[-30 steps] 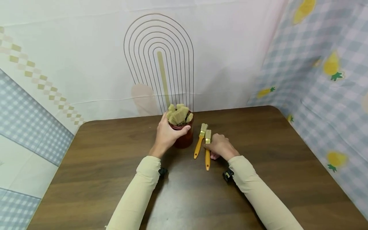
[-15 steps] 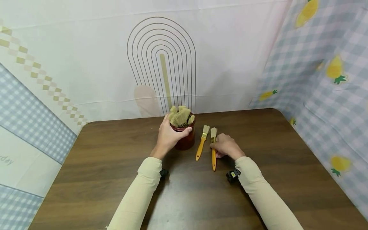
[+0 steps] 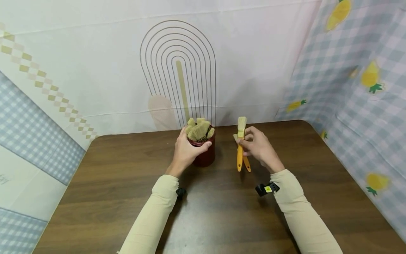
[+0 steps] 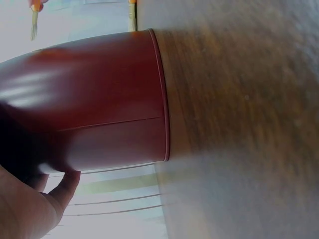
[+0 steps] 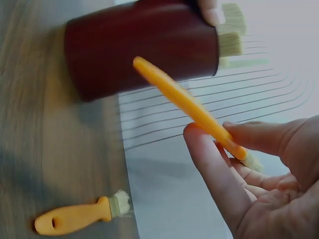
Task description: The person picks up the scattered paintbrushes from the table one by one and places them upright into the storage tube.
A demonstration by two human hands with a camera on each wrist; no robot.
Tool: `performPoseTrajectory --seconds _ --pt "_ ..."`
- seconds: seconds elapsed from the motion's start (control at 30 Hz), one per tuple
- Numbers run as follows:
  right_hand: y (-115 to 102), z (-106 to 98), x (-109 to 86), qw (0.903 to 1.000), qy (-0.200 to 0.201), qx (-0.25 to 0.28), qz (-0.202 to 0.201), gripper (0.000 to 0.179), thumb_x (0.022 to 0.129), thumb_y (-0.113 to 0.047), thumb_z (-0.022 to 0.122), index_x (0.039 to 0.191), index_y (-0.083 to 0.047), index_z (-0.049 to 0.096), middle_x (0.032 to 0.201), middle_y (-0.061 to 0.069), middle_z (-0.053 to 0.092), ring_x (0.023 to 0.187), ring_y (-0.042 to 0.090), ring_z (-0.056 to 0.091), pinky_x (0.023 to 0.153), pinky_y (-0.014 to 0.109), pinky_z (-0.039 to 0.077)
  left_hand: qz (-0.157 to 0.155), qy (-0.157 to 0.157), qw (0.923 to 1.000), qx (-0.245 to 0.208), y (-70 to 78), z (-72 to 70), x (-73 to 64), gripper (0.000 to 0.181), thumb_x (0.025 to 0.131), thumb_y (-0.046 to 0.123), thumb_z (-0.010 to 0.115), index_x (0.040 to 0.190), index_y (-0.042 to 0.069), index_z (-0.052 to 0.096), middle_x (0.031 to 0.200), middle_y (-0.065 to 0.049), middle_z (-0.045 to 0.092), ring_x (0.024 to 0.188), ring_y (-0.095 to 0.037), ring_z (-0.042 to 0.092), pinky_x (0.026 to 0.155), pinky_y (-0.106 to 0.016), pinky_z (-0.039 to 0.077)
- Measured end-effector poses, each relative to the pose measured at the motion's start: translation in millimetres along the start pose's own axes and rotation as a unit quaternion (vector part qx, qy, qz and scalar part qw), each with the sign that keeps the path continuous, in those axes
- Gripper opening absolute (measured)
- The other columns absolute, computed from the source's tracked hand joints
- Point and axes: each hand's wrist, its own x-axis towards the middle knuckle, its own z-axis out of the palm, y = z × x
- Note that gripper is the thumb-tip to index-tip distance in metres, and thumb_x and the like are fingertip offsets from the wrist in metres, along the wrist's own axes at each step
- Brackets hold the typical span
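Observation:
My left hand (image 3: 188, 150) grips a dark red cylindrical holder (image 3: 204, 157) around its upper side, with the thumb across the front near the rim. Several paintbrushes (image 3: 199, 131) stand inside it, bristles up. Between thumb and fingers, my right hand (image 3: 260, 146) pinches a paintbrush (image 5: 174, 94) by its orange handle, raised off the table with its pale bristles upward. A second orange-handled paintbrush (image 5: 75, 218) lies on the table below that hand, partly hidden behind it in the head view. In the left wrist view, the holder's base (image 4: 162, 99) stands on the tabletop.
The brown wooden table (image 3: 203, 218) has a rounded far right corner. Behind it hangs a pale cloth (image 3: 253, 63) with an arch of lines. Blue checked cloth (image 3: 355, 116) with yellow fruit prints borders the right side.
My right hand has moved up and right, and a paintbrush has left the table in its fingers. The other brush now lies farther right at a new slant. The left hand stays on the holder.

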Motion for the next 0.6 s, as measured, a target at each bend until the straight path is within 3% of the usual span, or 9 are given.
performPoseTrajectory --seconds 0.13,0.33,0.47,0.6 --pt "-6.5 -2.9 0.1 0.9994 -0.001 0.033 -0.013 0.039 0.107 -0.013 0.064 0.136 0.005 0.046 0.125 0.028 0.061 0.102 0.027 0.070 0.076 0.037 0.064 0.001 -0.003 1.0000 -0.001 -0.5 -0.8 1.0 0.088 0.072 0.057 0.090 0.142 0.015 0.059 0.133 -0.003 0.061 0.123 -0.026 0.061 0.104 -0.051 0.051" --pt "-34.0 -3.1 -5.2 0.9937 0.047 0.042 -0.093 0.035 0.111 -0.019 0.056 0.136 0.004 0.048 0.119 0.024 0.062 0.113 0.036 0.068 0.077 0.038 0.065 0.002 -0.006 1.0000 -0.006 -1.6 -2.1 1.7 0.089 0.071 0.057 0.090 0.143 0.015 0.058 0.133 -0.004 0.061 0.123 -0.027 0.060 0.105 -0.051 0.050" --pt "-59.1 0.2 -10.5 0.9821 0.095 0.047 -0.156 0.031 0.110 -0.020 0.058 0.133 0.001 0.052 0.116 0.019 0.064 0.103 0.024 0.071 0.075 0.034 0.064 0.003 -0.003 1.0000 -0.008 -2.6 -2.5 1.0 0.089 0.071 0.056 0.091 0.143 0.015 0.058 0.132 -0.003 0.062 0.122 -0.025 0.061 0.104 -0.050 0.051" --pt "-82.0 5.5 -16.7 0.9638 0.127 0.060 -0.226 0.028 0.108 -0.014 0.061 0.129 0.004 0.055 0.112 0.016 0.065 0.094 0.017 0.072 0.073 0.032 0.064 0.005 -0.004 0.9999 -0.011 -2.8 -2.5 0.5 0.088 0.071 0.055 0.092 0.142 0.017 0.059 0.130 -0.001 0.062 0.120 -0.024 0.061 0.103 -0.049 0.052"
